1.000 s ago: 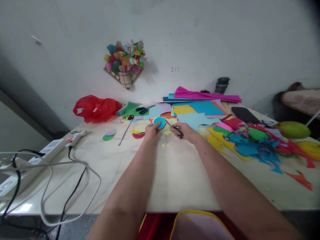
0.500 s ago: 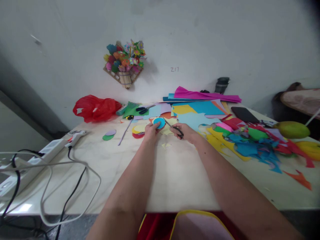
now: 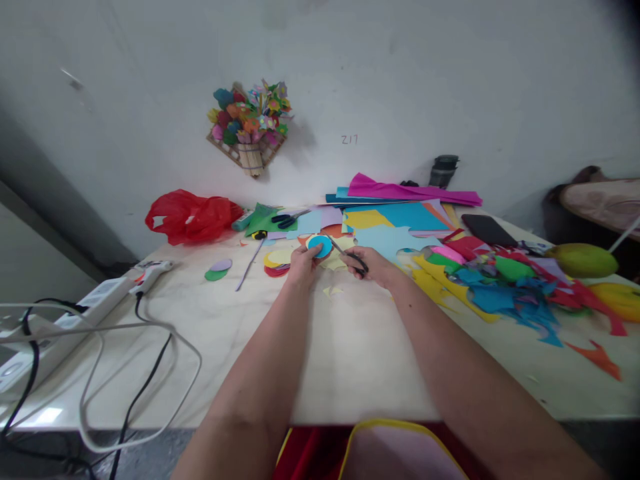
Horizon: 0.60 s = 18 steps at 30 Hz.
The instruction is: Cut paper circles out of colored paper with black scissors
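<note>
While my left grip (image 3: 302, 264) is pinched on a blue paper circle (image 3: 323, 245), thumb lying across its face, my right grip (image 3: 371, 261) is wrapped around the handles of some black-handled scissors (image 3: 357, 261). The circle's near the middle of the surface (image 3: 365, 347), with a pale rim of paper showing round it. The scissor tips point at its right side, super close, though I can't tell if they're actually touching.

Pale yellow paper (image 3: 340, 263) lies between my two hands, and a few little offcuts (image 3: 332, 291) sit just in front of it. Just left of my left hand there's a bunch of yellow and red discs (image 3: 277, 259), then a thin lilac strip (image 3: 249, 267), then a green circle (image 3: 215, 275) partly under a lilac one.

Behind all that, a second pair of scissors (image 3: 284, 220) rests by a green sheet (image 3: 262, 217), and coloured sheets (image 3: 400, 215) spread along the back under a magenta roll (image 3: 415, 189). Off to my right is a messy heap of scraps (image 3: 517, 297). Far left, a red plastic bag (image 3: 195, 217) sits by the wall, with a white power strip (image 3: 95, 303) nearer me. Paper flowers (image 3: 250, 120) hang on the wall.
</note>
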Available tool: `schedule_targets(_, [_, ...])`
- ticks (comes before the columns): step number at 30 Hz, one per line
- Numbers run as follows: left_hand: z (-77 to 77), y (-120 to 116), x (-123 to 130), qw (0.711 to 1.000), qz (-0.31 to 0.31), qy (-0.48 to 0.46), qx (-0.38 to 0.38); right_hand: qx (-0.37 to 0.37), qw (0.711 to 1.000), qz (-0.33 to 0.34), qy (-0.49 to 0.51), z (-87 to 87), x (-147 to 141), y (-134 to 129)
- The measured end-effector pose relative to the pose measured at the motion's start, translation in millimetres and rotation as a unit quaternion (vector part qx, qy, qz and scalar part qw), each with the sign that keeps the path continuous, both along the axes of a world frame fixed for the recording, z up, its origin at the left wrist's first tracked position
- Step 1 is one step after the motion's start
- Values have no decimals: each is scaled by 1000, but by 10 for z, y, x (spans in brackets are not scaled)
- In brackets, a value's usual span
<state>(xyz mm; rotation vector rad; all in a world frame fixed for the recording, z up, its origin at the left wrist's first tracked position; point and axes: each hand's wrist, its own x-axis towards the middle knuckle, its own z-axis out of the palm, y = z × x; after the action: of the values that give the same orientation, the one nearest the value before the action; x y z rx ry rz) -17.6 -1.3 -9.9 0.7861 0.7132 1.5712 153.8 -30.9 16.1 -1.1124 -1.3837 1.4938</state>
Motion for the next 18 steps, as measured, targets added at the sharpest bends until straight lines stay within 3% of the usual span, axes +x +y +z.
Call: schedule_targets(18, [16, 1, 4, 1000, 3, 1, -3, 32, 999, -5, -17, 90, -30, -75])
